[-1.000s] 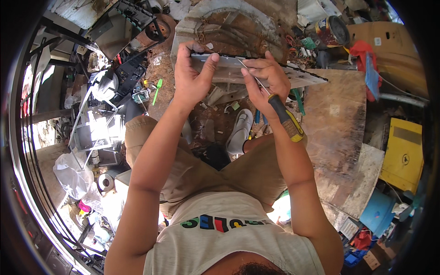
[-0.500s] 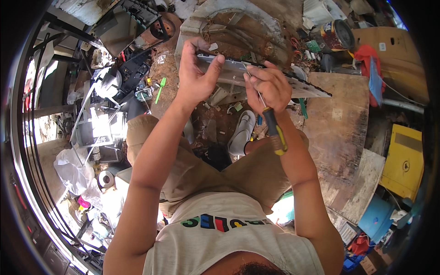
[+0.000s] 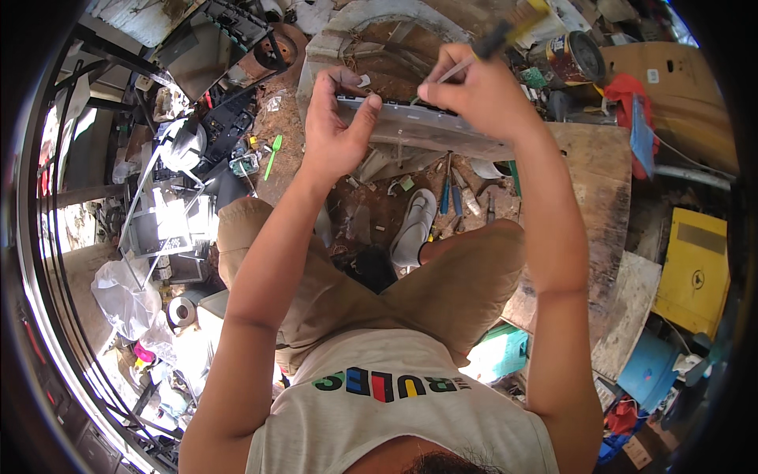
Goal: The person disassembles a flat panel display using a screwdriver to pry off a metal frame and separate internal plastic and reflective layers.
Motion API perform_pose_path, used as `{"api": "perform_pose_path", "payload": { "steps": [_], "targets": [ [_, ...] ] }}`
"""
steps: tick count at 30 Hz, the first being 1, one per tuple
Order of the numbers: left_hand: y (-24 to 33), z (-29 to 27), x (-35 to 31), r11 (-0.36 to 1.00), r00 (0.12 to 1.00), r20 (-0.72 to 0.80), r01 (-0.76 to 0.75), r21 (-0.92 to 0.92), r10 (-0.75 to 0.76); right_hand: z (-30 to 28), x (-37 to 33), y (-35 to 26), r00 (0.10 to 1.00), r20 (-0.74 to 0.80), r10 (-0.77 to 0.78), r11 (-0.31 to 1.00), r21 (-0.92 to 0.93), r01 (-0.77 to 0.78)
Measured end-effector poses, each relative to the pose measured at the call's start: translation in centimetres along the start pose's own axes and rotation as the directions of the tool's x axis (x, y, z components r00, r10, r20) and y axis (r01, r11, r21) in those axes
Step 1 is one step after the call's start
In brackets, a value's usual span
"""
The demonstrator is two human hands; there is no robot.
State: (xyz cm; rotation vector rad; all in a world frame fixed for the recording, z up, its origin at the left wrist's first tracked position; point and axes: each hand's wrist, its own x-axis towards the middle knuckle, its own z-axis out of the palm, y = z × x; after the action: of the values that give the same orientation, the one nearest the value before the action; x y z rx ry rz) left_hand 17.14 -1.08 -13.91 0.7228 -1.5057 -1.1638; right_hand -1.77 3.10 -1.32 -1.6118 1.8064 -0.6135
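Observation:
My left hand grips the left end of a thin flat panel, thumb on the near face and fingers behind. The panel is held on edge, greyish, with a dark strip along its top. My right hand holds a screwdriver with a black and yellow handle, blurred by motion. Its handle points up and away to the right, and its shaft slants down to my fingertips at the panel's top edge. The tip is hidden by the fingers. My right hand and forearm cover the panel's right end.
Several hand tools lie on the ground below the panel, near my foot. A wooden board lies at the right, with a yellow case beyond it. A green plastic fork and scattered electronic scrap lie to the left.
My right hand has moved up and tipped the screwdriver over: its handle pointed toward me before and now points away. My left hand keeps its hold on the panel.

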Motion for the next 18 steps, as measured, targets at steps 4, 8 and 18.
{"api": "perform_pose_path", "payload": {
  "steps": [4, 8, 18],
  "targets": [
    [-0.1, -0.2, 0.9, 0.995, 0.999, 0.035, 0.004, 0.097, -0.008, -0.6, 2.5, 1.1, 0.984, 0.175, 0.015, 0.968, 0.244, -0.058],
    [0.8, -1.2, 1.8, 0.960, 0.960, 0.138, 0.260, -0.108, -0.244, -0.3, 2.0, 0.4, 0.990, 0.138, -0.020, 0.989, 0.151, -0.001],
    [0.1, -0.6, 1.9, 0.983, 0.981, 0.072, 0.182, -0.022, -0.180, 8.1, -2.7, 4.9, 0.527, -0.595, -0.607, 0.782, -0.329, 0.529]
  ]
}}
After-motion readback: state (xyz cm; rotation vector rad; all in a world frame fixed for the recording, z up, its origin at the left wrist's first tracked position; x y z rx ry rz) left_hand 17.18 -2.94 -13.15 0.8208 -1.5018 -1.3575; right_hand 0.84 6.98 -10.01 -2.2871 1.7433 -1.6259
